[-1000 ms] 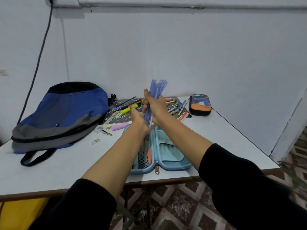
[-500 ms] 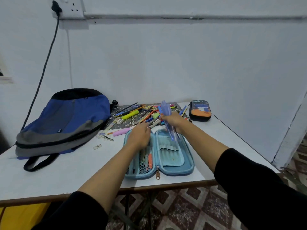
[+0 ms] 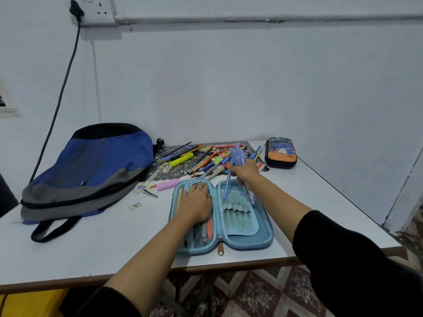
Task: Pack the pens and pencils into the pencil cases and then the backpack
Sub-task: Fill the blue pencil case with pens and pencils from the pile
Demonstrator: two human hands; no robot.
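A light blue pencil case (image 3: pixel 263 239) lies open flat near the table's front edge. My left hand (image 3: pixel 195 203) rests flat on its left mesh half, fingers straight. My right hand (image 3: pixel 243 171) grips a bunch of blue pens (image 3: pixel 235 156) above the case's right half, their lower ends pointing down into it. Behind the case lies a heap of loose pens and pencils (image 3: pixel 201 157) on a patterned mat. A blue and grey backpack (image 3: pixel 91 170) lies at the left. A second, dark pencil case (image 3: pixel 281 152) stands shut at the back right.
A pink highlighter (image 3: pixel 170 185) and small scraps (image 3: pixel 135 205) lie between the backpack and the open case. The white table (image 3: pixel 91 243) stands against a wall; a cable (image 3: pixel 59 99) hangs from a socket above the backpack. Patterned floor tiles show below the table's front edge.
My right hand has brought the bunch of blue pens down from mid-air to the open case's right half. My left hand let go of the bunch and dropped onto the case's left half.
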